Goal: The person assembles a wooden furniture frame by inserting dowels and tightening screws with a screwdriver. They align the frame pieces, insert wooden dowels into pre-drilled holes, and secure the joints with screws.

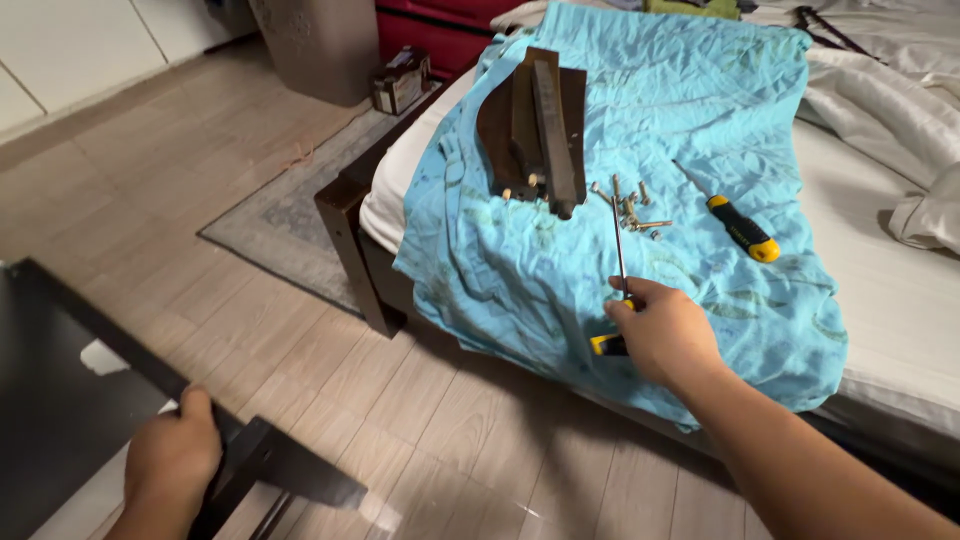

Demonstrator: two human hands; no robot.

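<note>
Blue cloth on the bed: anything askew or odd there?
Loose screws lie scattered on the rumpled blue cloth, unboxed, beside stacked dark wooden parts. A spare screwdriver lies nearby. Nothing looks damaged.

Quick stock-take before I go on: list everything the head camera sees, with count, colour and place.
Cloth: one, blue, over the bed.
Brackets: stack, dark brown, on cloth.
Screws: small pile, metal, mid-cloth.
Spare screwdriver: one, black-yellow, right of screws.
Held screwdriver: one, same colours, tip toward screws.
Panel: one, black, on floor.
Bin: one, grey-brown, by wall.
Rug: one, grey.
Left hand: gripping panel.
Right hand: holding screwdriver.
</note>
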